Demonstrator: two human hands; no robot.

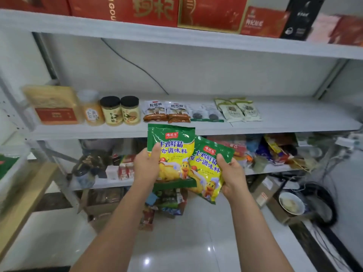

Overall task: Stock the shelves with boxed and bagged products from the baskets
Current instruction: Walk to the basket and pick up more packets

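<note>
- Left hand point(147, 167) grips one green-and-yellow seasoning bag point(170, 146): thumb on the front, fingers closed round behind it. The bag is held upright, and its top edge reaches the lip of the middle shelf point(294, 118).
- Right hand point(233, 177) grips a second seasoning bag point(208, 171) of the same kind in the same way, tilted and held lower. The two bags overlap at their edges.
- Both bags are in the air in front of the shelving. Neither is on a shelf yet.
- The left and centre of the middle shelf already hold stock: a tan box point(53, 105), a clear jar point(91, 109), two black-lidded jars point(120, 110), brown mushroom packets point(167, 112), grey packets point(206, 113) and pale green packets point(238, 109).
- The right end of that shelf shows bare board, which looks the likely spot for these bags.
- The top shelf carries a row of red gift boxes point(153, 10).
- The lower shelf point(275, 168) holds a jumble of mixed goods, too blurred to name.
- A container of packets point(169, 203) sits on the floor below the hands. It is partly hidden but still has stock in it.
- Judgement: the task is roughly midway, with these two bags and the floor stock still to place.
</note>
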